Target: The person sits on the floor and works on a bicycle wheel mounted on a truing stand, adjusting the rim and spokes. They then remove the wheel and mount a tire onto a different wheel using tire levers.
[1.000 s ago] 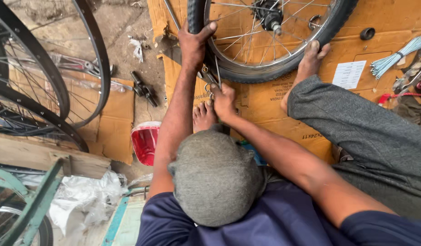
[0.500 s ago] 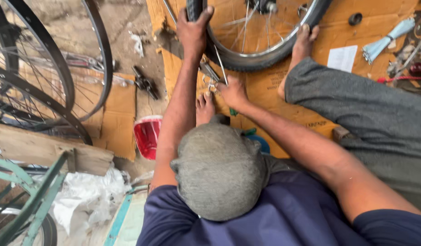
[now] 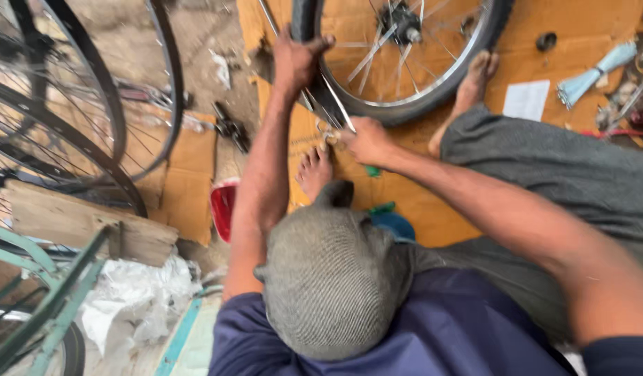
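- Red plastic is seen first: a small red plastic tub stands on the ground just left of the left forearm, beside brown cardboard sheets; what it holds cannot be made out.
- A blue round container is glimpsed behind the grey knitted cap; its contents are hidden.
- The black-tyred bicycle wheel with a silver rim and thin spokes is held upright on the cardboard at the top of the view, with a dark hub at its centre and a bare foot braced against the tyre on the right.
- The tyre's left side is clamped by the left hand: the arm is stretched straight up and the fingers are wrapped over the rubber.
- A thin silver metal tool is seen slanting from the rim down to the right hand.
- The right hand is closed into a fist just below the wheel, gripping that tool; something small and green pokes out beneath it.
- The other bare foot is tucked between the two forearms.
- More black bicycle wheels are leaned at the left, well apart from the hands, above a worn wooden board.
- A white paper slip and a pale blue bundle are lying on the cardboard at the right.
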